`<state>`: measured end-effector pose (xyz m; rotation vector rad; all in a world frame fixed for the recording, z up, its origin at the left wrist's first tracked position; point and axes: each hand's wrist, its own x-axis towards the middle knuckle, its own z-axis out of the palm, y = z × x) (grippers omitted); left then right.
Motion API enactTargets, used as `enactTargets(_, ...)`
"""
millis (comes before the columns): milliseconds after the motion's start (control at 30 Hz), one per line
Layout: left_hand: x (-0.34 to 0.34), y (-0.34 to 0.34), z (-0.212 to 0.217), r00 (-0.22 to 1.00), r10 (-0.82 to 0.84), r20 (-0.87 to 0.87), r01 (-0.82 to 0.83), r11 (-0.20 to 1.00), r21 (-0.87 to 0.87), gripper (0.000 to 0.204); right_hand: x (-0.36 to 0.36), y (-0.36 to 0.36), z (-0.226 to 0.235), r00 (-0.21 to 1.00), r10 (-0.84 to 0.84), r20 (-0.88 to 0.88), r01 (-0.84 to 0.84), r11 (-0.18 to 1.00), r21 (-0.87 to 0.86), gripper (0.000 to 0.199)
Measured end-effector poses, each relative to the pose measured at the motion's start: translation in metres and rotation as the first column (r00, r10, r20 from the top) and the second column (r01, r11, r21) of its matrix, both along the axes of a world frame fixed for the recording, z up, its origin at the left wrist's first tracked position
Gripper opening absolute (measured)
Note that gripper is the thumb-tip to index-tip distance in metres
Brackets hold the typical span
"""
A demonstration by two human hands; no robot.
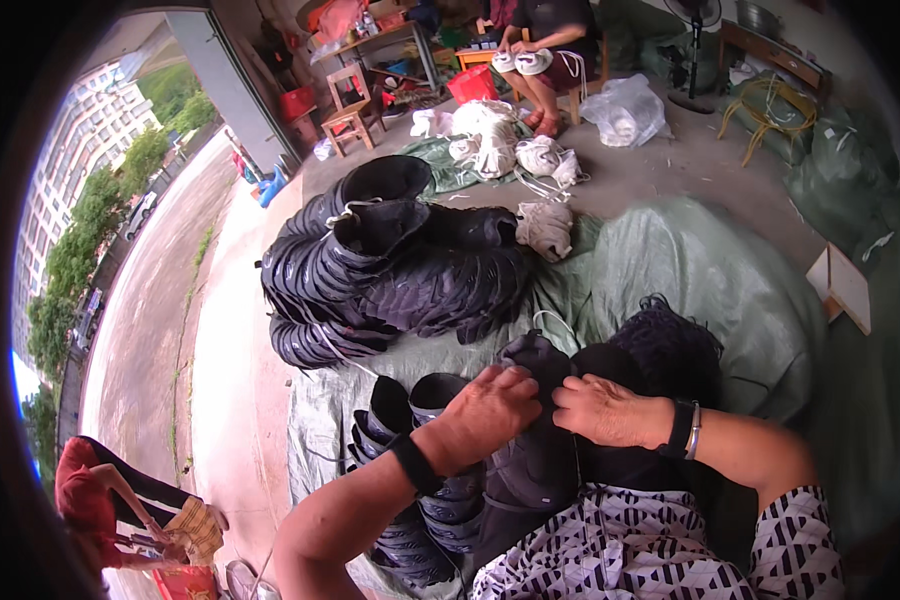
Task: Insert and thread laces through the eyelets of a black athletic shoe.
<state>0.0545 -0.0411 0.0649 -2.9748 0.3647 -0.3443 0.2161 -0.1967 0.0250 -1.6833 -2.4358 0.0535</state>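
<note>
A dark shoe upper (532, 465) lies upright on my lap, between my two hands. My left hand (492, 415) is closed in a pinch at its left edge. Facing it, my right hand (610, 410) pinches at the right edge, fingertips pressed together. Whether a thin lace is between the fingertips is too small to tell. Just beyond my right hand sits a tangled bundle of dark laces (675, 345). Beside my left forearm stand nested stacks of dark shoe uppers (450, 510), partly hidden by that arm.
A large heap of nested dark uppers (400, 270) rests ahead on a green-grey sheet (690, 270). Past it lie white bundles (485, 140) and a wooden chair (350, 115). A seated person (550, 50) handles white shoes at the back; another person (100, 500) bends at lower left.
</note>
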Motion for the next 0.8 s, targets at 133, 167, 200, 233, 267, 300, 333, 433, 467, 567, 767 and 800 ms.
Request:
enactTargets(133, 0.017, -0.001, -0.006, 0.946, -0.042, -0.323, 0.068, 0.995, 0.071, 0.022, 0.001, 0.007, -0.003, 0.997, -0.014, -0.078, 0.004, 0.992, -0.129, 0.01)
enactTargets(167, 0.017, 0.0, -0.01, 0.941, -0.075, -0.331, 0.1, 0.993, 0.057, 0.02, 0.002, 0.007, -0.004, 0.997, -0.02, -0.074, 0.008, 0.988, -0.155, 0.011)
enactTargets(200, 0.018, 0.0, -0.009, 0.945, -0.058, -0.322, 0.085, 0.994, 0.07, 0.02, 0.005, 0.006, -0.005, 0.997, -0.034, -0.07, 0.021, 0.983, -0.183, 0.012)
enactTargets(233, 0.018, 0.001, -0.009, 0.938, -0.058, -0.342, 0.081, 0.995, 0.055, 0.02, 0.008, 0.008, -0.006, 0.995, -0.04, -0.087, 0.02, 0.975, -0.223, 0.015)
enactTargets(267, 0.019, 0.001, -0.008, 0.931, -0.057, -0.361, 0.076, 0.996, 0.038, 0.021, 0.01, 0.01, -0.006, 0.997, -0.023, -0.08, 0.005, 0.977, -0.213, 0.015)
enactTargets(300, 0.02, -0.004, -0.005, 0.92, -0.028, -0.39, 0.045, 0.998, 0.036, 0.02, 0.009, 0.009, -0.003, 0.996, -0.047, -0.072, 0.03, 0.973, -0.227, 0.015)
enactTargets(333, 0.021, -0.007, -0.005, 0.922, -0.012, -0.386, 0.03, 0.999, 0.04, 0.02, 0.008, 0.009, -0.002, 0.995, -0.071, -0.063, 0.054, 0.969, -0.242, 0.015)
enactTargets(433, 0.03, -0.012, -0.022, 0.843, 0.099, -0.528, -0.1, 0.995, 0.027, 0.008, 0.012, 0.017, -0.002, 0.983, -0.081, -0.164, 0.022, 0.942, -0.334, 0.016)
enactTargets(467, 0.031, -0.011, -0.037, 0.844, 0.106, -0.526, -0.108, 0.994, 0.028, 0.008, 0.014, 0.019, -0.001, 0.953, -0.14, -0.27, 0.009, 0.9, -0.436, 0.017)
enactTargets(567, 0.027, -0.014, -0.059, 0.926, 0.181, -0.332, -0.187, 0.982, 0.013, 0.009, 0.002, 0.018, -0.016, 0.946, -0.244, -0.213, 0.14, 0.9, -0.412, 0.018)
enactTargets(767, 0.044, -0.012, -0.005, 0.737, 0.246, -0.629, -0.427, 0.892, -0.151, 0.016, -0.009, 0.012, -0.01, 0.936, -0.348, -0.062, 0.299, 0.872, -0.388, 0.015)
enactTargets(800, 0.044, -0.006, -0.008, 0.74, 0.242, -0.627, -0.418, 0.896, -0.149, 0.016, -0.01, 0.009, -0.017, 0.908, -0.375, -0.188, 0.313, 0.904, -0.291, 0.015)
